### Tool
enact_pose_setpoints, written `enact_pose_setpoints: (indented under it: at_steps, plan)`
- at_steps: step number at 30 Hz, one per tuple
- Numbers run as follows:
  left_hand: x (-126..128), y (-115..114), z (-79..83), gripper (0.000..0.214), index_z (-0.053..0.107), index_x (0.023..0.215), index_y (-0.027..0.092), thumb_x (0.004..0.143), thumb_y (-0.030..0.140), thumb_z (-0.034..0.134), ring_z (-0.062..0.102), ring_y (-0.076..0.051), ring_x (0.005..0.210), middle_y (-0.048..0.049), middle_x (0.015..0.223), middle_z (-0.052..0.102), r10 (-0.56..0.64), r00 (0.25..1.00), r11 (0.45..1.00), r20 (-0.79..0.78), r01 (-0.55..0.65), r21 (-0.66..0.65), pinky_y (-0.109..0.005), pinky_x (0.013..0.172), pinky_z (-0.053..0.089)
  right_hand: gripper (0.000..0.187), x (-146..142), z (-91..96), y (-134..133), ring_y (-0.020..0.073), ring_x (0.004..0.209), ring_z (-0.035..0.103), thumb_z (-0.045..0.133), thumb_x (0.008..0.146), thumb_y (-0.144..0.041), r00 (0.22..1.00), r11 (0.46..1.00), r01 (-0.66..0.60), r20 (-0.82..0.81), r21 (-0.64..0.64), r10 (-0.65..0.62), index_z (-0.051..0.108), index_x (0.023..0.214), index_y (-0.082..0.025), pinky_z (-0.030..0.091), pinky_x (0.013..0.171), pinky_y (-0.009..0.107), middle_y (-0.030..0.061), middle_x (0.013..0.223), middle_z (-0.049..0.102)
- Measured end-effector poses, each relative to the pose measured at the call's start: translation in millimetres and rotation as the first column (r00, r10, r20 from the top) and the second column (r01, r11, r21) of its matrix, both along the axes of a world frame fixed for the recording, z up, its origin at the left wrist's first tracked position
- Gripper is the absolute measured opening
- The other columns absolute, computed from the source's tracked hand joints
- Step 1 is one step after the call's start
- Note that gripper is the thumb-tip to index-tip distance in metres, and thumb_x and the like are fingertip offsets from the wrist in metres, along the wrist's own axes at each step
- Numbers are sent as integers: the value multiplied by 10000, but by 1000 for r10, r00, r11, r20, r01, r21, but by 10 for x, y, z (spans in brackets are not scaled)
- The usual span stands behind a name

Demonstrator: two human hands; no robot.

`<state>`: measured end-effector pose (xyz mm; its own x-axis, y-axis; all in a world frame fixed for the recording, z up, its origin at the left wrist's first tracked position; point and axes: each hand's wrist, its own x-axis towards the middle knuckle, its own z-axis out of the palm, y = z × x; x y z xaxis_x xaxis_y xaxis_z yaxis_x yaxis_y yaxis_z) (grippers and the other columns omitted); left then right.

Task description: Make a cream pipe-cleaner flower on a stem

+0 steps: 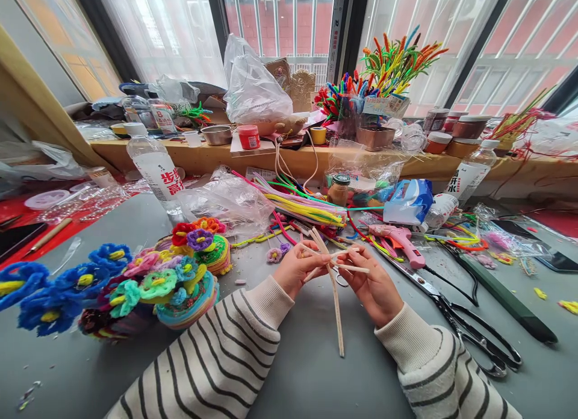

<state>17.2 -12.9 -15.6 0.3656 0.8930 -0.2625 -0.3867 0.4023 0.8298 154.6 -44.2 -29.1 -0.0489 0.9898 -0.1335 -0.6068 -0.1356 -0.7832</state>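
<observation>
My left hand (pixel 301 266) pinches several cream pipe cleaners (pixel 338 316) that cross one another in front of me. One long end hangs down toward the table, and shorter ends stick up and out to the right. My right hand (pixel 374 285) has its fingers closed on the ends pointing right, close to the crossing. Exactly how the strands meet is partly hidden by my fingers. Left of my hands stand pipe-cleaner flowers, with blue ones (pixel 85 279) and a green one (pixel 158 284). A bundle of yellow and pink pipe cleaners (pixel 307 207) lies just beyond my hands.
On the right are a pink glue gun (pixel 400 241), large scissors (pixel 469 332) and a dark green bar (pixel 508 298). Water bottles (pixel 153 169) stand at both sides. A wooden ledge (pixel 203 157) behind carries jars, a plastic bag (pixel 253 85) and colourful pipe cleaners (pixel 401 64).
</observation>
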Motion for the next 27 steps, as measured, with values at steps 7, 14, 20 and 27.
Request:
enact_pose_setpoints:
  at_steps: [7,14,20,27]
  plan:
    - [-6,0,19,298,461,708,137,497,101,668,585,-113,563,12,565,590,17,996,999,-87,-19,-26,-242,604,464,329,115,22,63,115,560,550,465,686,-471,985,999,-36,168,-27,40,559,693,-156,450,512,231,17,632,577]
    - [-10,0,29,275,473,713,139,516,108,663,575,-96,566,5,574,591,58,993,997,-106,-62,-35,-222,603,457,190,121,-13,56,76,469,483,604,619,-319,853,975,-192,511,111,109,524,631,-147,404,486,217,-23,535,543]
    - [-20,8,-2,284,503,717,138,495,155,679,556,-86,564,17,593,580,-6,993,1000,-122,4,-17,-228,611,439,208,90,-4,42,78,447,482,587,622,-348,782,953,-296,587,57,208,536,614,-146,405,462,224,-18,542,552]
    - [-27,-5,-37,238,541,659,133,502,255,671,500,-65,574,10,632,556,-129,945,988,-301,147,37,-206,567,376,267,86,-42,70,94,503,508,553,647,-380,710,941,-333,672,55,212,614,672,-121,408,496,216,18,566,575]
